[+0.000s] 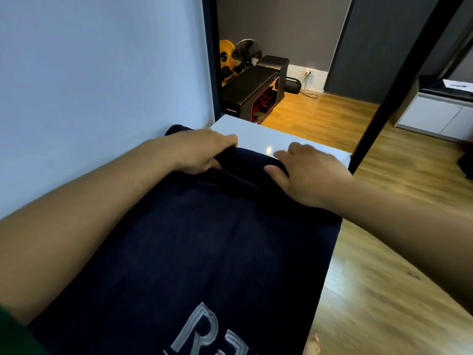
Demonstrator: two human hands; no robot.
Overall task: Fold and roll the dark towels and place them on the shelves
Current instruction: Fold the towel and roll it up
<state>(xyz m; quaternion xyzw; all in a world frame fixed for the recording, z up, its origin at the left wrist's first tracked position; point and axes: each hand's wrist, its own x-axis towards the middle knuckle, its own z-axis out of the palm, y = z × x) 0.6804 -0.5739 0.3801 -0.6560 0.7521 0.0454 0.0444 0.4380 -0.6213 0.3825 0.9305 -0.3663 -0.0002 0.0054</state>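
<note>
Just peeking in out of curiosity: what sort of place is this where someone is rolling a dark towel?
Most likely a small gym or home workout room: yellow weight plates, a black padded bench and a fan sit on a wooden floor beyond the white surface holding the dark towel.

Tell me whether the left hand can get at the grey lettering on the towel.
Probably yes. The lettering lies bare at the near end of the towel, nothing on it; but the left hand grips the rolled far edge and would have to let go.
</note>
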